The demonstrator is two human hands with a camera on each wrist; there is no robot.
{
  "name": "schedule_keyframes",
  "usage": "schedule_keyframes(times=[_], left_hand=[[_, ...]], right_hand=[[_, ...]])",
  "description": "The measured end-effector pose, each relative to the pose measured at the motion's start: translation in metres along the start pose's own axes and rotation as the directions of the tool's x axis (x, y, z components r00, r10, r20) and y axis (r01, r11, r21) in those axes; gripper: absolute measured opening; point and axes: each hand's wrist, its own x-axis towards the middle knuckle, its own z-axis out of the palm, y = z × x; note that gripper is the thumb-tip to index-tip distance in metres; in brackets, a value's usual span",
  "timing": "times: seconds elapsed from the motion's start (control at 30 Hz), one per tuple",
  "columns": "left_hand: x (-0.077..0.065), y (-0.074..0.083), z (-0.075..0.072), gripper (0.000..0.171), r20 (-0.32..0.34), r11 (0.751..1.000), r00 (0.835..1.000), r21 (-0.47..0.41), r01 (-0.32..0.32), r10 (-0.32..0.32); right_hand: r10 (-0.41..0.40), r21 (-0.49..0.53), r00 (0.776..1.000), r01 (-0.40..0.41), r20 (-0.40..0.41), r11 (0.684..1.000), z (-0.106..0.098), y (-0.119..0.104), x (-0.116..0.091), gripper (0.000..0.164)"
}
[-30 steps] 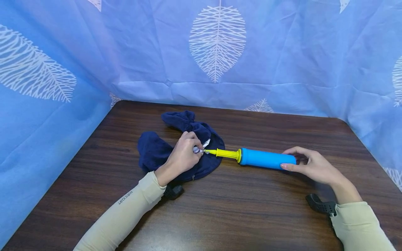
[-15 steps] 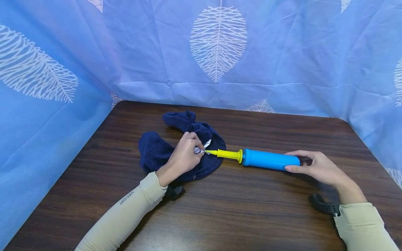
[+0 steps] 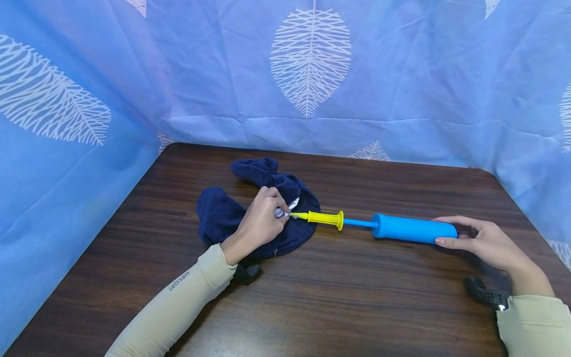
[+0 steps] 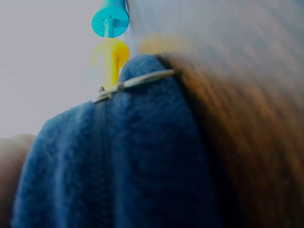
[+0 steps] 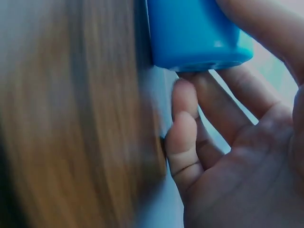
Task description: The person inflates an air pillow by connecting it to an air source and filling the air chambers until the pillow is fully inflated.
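Observation:
A hand air pump with a blue barrel [image 3: 412, 229] and a ribbed yellow handle end [image 3: 324, 218] lies across the table, its thin blue rod [image 3: 359, 223] drawn out between the two. My right hand [image 3: 488, 245] grips the barrel's far right end between thumb and fingers; the right wrist view shows the barrel's flat end [image 5: 204, 64] there. With curled fingers, my left hand [image 3: 263, 218] pinches a small clear valve [image 3: 279, 213] at the pump's yellow tip. Beneath that hand spreads a navy, U-shaped fabric neck pillow [image 3: 218, 213], limp and wrinkled, with a zipper [image 4: 102, 156] seen from the left wrist.
The dark wood table [image 3: 357, 302] carries everything. A blue curtain [image 3: 401, 74] with white leaf prints hangs behind its back edge and at both sides. A white tag-like piece [image 3: 293, 204] shows on the pillow beside the left hand.
My right hand has moved right with the blue barrel, sliding it away from the yellow end and baring the rod. The left hand and the pillow have stayed in place.

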Motion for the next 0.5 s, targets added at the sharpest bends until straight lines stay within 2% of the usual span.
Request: schedule_keyframes(times=[0.2,0.5], left_hand=[[0.0,-0.001,-0.001,0.007,0.0,1.0,1.0,-0.016,-0.003,0.003],[0.001,0.0,-0.001,0.005,-0.011,0.999,1.0,-0.05,-0.006,0.006]], right_hand=[[0.023,0.007,1.0,-0.023,-0.001,1.0,-0.004,0.004,0.0,0.068],[0.018,-0.012,0.999,-0.018,-0.032,1.0,0.009,-0.015,0.006,0.072]])
